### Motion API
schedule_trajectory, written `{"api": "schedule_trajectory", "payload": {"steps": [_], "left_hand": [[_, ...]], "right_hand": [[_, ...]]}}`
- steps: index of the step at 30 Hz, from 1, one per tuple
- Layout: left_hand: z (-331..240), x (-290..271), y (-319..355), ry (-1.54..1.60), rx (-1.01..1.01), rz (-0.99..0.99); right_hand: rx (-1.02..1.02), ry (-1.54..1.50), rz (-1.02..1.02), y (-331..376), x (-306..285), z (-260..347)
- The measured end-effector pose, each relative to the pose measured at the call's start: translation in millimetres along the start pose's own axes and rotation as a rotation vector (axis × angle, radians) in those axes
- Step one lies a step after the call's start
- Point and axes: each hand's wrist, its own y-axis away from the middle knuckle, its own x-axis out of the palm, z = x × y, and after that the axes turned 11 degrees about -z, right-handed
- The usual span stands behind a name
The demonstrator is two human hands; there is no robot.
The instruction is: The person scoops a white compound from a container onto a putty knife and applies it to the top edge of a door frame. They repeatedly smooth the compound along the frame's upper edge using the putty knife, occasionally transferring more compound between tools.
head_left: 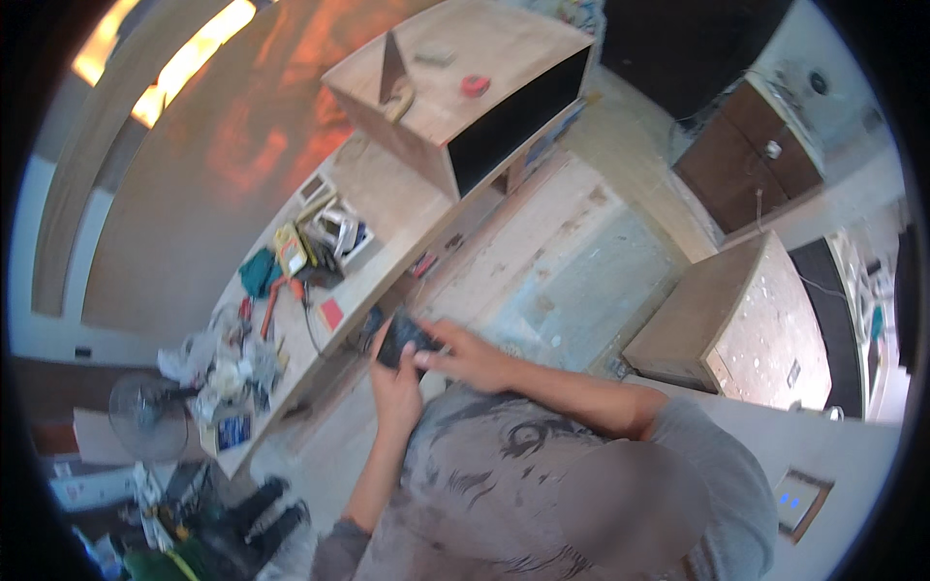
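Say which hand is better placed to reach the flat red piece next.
Probably the left hand: it looks nearer the flat red piece than the right hand, though both hold a dark object.

Below the fingers [432, 361] is a grey T-shirt [484, 484] — its front carries a dark print [526, 438] of brushy strokes and a ringed, eye-like mark. The short right sleeve [717, 474], plain grey, lies lower right of the fingers; the left sleeve [341, 550] — darker-looking — lower left.
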Motion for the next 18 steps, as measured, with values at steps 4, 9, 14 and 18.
{"api": "schedule_trajectory", "payload": {"steps": [4,9,14,18], "left_hand": [[-46,75,-1,0.041,-0.098,0.225],[-54,160,-23,-0.069,-0.022,0.303],[-79,244,-22,-0.01,-0.048,0.698],[-75,319,-45,-0.037,-0.095,0.736]], "right_hand": [[0.168,-0.147,-0.155,21,-78,28],[0.064,-0.024,-0.394,58,-139,27],[0.31,-0.186,-0.606,94,-215,9],[0.296,-0.096,-0.708,100,-263,9]]}}
